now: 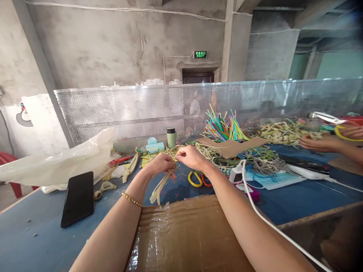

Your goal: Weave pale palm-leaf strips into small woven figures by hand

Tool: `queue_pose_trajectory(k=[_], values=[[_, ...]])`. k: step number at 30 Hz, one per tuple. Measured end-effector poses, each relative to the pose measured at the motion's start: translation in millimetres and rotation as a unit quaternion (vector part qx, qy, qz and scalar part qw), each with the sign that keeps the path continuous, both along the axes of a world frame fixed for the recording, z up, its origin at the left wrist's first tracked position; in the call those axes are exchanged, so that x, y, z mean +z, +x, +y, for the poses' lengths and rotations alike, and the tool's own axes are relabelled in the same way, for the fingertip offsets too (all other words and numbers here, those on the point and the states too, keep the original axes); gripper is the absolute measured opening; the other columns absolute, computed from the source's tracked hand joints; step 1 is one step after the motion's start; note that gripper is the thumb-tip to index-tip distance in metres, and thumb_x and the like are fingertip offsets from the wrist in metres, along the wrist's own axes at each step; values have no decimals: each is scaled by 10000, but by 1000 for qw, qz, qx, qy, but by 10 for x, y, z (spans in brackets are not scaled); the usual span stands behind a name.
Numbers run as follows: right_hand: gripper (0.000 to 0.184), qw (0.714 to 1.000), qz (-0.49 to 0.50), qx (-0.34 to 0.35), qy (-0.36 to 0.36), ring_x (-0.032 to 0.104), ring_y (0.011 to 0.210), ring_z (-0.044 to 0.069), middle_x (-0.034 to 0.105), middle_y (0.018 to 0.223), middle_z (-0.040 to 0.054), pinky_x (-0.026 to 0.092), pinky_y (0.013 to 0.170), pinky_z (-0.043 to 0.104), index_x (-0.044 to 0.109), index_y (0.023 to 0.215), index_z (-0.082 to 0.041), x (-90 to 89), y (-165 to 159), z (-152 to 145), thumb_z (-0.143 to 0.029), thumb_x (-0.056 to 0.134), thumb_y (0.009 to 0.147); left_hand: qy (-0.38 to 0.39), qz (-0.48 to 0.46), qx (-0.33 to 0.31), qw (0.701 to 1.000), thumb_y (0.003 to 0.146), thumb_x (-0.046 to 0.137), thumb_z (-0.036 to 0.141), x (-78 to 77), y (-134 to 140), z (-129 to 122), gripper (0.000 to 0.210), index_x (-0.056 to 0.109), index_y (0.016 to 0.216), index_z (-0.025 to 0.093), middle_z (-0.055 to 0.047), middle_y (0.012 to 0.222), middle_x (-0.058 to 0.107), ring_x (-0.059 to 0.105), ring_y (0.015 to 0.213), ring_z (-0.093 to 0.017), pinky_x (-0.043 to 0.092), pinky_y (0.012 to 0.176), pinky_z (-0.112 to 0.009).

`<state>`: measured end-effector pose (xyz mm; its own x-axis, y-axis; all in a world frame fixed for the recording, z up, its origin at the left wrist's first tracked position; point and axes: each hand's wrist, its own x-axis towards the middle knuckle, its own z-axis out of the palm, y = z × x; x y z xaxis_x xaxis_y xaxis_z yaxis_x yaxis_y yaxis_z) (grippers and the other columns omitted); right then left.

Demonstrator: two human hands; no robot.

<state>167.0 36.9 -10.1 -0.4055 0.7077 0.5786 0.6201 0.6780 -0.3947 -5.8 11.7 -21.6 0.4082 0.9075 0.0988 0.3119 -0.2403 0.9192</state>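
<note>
My left hand is closed around a small bundle of pale husk-like strips, whose loose ends hang down toward the cardboard. Close beside it, my right hand is pinched, its fingertips almost meeting the left fingers above the bundle. Whatever lies between those right fingertips is too small to make out. Scissors with one yellow loop and one red loop lie just below my right hand. A sheet of taped cardboard lies in front of me, under my forearms.
A black phone and a large plastic bag are at left. A green flask stands behind my hands. Colourful stems, tangled strands and a white cable lie to the right, where another person's hands work.
</note>
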Motion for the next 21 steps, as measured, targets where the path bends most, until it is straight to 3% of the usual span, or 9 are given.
queue_pose_trajectory(k=[7,13,21], values=[[97,999,-7,29,-31,625,670,136,739,732,38,398,611,217,756,773,-137,-58,15,77,-127,663,750,-4,-12,10,1000,807,602,138,-15,-5,20,201,544,616,157,-35,519,645,703,561,-193,545,555,-283],[115,999,-38,2,-11,599,606,127,695,631,26,362,555,214,726,671,-133,-111,-31,98,-103,623,715,1,-13,16,1000,832,616,170,-42,-15,60,223,531,626,165,-10,506,625,701,553,-180,535,546,-264],[99,995,0,11,-100,579,494,117,661,556,3,354,490,208,738,710,-134,-151,-124,63,-164,643,722,-2,-44,58,997,825,637,189,-53,-33,69,215,540,636,156,-23,509,638,690,545,-164,505,546,-237]])
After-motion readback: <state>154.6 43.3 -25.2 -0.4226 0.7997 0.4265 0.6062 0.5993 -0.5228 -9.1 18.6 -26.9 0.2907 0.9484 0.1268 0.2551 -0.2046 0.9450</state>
